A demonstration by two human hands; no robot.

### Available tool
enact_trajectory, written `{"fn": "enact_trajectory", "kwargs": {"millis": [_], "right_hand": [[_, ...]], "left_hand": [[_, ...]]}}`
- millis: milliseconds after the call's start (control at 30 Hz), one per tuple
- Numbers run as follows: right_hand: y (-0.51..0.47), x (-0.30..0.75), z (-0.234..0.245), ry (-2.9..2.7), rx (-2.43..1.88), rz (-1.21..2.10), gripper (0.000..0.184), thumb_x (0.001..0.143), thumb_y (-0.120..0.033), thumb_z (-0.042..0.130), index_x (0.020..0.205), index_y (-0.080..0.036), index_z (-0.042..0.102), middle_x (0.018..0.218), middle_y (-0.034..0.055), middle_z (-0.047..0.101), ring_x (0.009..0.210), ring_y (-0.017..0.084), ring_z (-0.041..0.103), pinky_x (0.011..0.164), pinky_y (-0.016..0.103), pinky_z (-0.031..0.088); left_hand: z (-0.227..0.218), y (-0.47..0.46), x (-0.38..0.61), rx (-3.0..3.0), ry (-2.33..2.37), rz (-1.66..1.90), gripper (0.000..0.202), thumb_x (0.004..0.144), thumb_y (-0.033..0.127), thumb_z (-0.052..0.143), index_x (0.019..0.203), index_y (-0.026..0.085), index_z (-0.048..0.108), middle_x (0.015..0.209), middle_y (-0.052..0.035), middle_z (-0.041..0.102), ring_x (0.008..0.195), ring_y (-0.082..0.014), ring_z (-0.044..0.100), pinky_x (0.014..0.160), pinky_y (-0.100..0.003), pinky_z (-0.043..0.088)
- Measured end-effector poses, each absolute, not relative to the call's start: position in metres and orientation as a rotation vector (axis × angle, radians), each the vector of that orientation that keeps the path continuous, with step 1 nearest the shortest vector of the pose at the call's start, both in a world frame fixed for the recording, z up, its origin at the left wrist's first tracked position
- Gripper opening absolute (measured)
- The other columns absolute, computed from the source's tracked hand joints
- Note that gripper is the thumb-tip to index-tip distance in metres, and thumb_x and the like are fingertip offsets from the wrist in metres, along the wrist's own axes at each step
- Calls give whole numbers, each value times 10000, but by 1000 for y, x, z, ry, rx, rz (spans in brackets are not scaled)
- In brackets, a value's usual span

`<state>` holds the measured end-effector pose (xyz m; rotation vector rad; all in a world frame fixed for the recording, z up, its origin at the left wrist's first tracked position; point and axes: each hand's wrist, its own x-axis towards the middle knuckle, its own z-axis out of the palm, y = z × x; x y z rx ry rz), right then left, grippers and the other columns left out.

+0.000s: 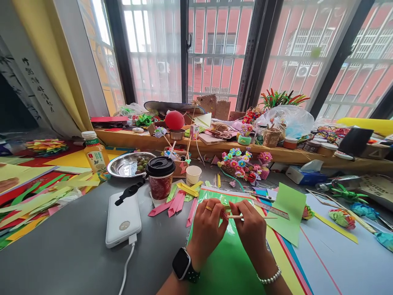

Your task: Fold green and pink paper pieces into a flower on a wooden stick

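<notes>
My left hand [206, 224] is closed, its fingertips pinching a small piece of folded reddish paper [225, 214]. A thin wooden stick [270, 217] runs sideways out of that paper. My right hand [251, 224] grips the stick between thumb and fingers, and its far end sticks out to the right. A bit of green shows between the fingertips, too small to name. Both hands are over a shiny green sheet [229, 266]. Pink folded paper strips [177, 203] and yellow ones [189, 189] lie left of the sheet, near my left hand.
At left are a white power bank [123, 217] with cable, a lidded coffee cup [160, 178], a paper cup [193, 175], a juice bottle [95, 155] and a metal plate [118, 166]. Right are a ruler [273, 210], light green paper [290, 209] and paper flowers [341, 218]. A cluttered ledge [211, 144] runs behind.
</notes>
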<state>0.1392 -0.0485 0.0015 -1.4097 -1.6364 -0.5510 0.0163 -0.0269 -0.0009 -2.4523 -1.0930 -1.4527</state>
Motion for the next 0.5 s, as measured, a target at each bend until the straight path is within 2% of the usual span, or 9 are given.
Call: {"fn": "enact_trajectory", "kwargs": {"millis": [267, 500], "right_hand": [[-50, 137, 0, -1624, -1306, -505, 285, 872, -276, 416, 632, -178, 535, 569, 8, 543, 490, 111, 483, 472, 221, 326], [-53, 138, 3, -1627, -1189, -495, 236, 854, -237, 446, 656, -178, 559, 593, 22, 577, 514, 116, 524, 488, 216, 377]], "left_hand": [[-1, -28, 15, -2321, -1044, -1500, 128, 790, 133, 469, 896, 190, 512, 828, -44, 625, 796, -178, 561, 762, -318, 393], [2, -30, 12, -2288, -1012, -1544, 146, 791, 136, 484, 917, 205, 515, 813, -36, 631, 772, -169, 566, 748, -312, 393]]}}
